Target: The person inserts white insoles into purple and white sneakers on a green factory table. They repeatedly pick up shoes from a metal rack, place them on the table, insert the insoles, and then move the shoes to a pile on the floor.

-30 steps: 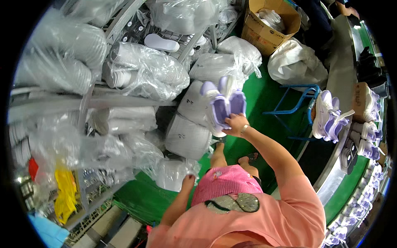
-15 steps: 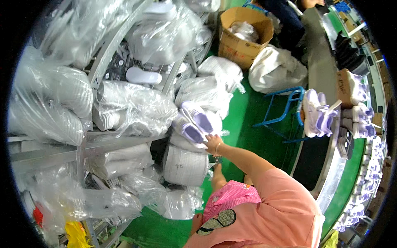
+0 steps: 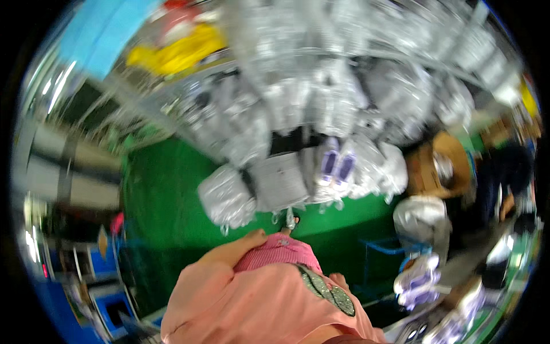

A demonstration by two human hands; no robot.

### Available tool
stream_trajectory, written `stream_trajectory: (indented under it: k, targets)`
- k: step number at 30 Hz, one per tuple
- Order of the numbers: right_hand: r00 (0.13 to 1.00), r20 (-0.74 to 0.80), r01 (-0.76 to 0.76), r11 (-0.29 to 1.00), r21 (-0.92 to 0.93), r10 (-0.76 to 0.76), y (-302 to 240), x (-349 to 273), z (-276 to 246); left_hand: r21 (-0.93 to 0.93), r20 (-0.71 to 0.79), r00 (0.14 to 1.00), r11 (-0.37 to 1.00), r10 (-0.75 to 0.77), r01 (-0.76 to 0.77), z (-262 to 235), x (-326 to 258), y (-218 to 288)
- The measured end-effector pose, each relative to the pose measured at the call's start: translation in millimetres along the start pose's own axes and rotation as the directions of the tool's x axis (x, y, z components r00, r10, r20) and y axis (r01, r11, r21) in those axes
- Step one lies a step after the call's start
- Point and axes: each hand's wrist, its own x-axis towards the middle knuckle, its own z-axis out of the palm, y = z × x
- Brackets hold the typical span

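So the pair of white-and-lilac shoes [image 3: 330,163] is sitting side by side on top of the plastic-wrapped bundles [image 3: 366,165] at the foot of the rack, well apart from both hands. Left hand [image 3: 255,237] is down by the pink patterned cloth [image 3: 279,252] at the lap, and I can't make out how far the fingers are spread, but I don't see anything in them. What looks like the right hand [image 3: 339,280] barely pokes out past the shirt [image 3: 246,292], so no clue on its fingers or whether it's got hold of something. My worry would be the perch: slick, lumpy film under the shoes, so a knock to the bundles could tip one onto the green floor [image 3: 166,183], and light uppers would probably scuff or pick up dirt. Loose plastic could snag a foot too. Texture-wise, the shoes look soft with darker purple insides, next to a boxy grey wrapped block [image 3: 279,182] and a rounder, shiny clear bag [image 3: 226,198]. Farther right there's an open brown cardboard box [image 3: 423,172], a slumped whitish sack [image 3: 423,218], a thin blue metal frame [image 3: 395,247], and more white-and-purple shoes [image 3: 417,281], pretty blurry.
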Motion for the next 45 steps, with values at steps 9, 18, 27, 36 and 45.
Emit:
stream_trajectory:
  k: [9,18,27,36,45]
  targets:
    - [0.958,0.267,-0.078,0.991,-0.106,0.104,1.7,35.0,-67.7,-0.425,-0.344,0.916,0.904,-0.205,0.043,27.3,-68.3,-69.6]
    - [0.924,0.382,0.114,0.964,-0.24,-0.015,-157.4,72.4,-5.7,-0.547,-0.308,0.863,0.817,-0.4,0.183,10.6,-172.1,-193.2]
    - [0.863,0.505,0.243,0.888,-0.39,-0.015,-328.1,73.6,221.9,-0.653,-0.113,0.816,0.662,-0.566,0.369,51.9,-187.1,-453.6]
    - [0.856,0.508,0.211,0.963,-0.167,-0.099,-449.8,91.3,363.0,-0.986,0.053,0.543,-0.131,-0.838,-0.107,-42.9,-188.5,-571.9]
    - [0.71,0.677,0.258,0.823,-0.506,0.194,-584.9,28.8,455.6,-0.987,0.16,0.768,-0.086,-0.62,0.137,-126.1,-152.2,-628.2]
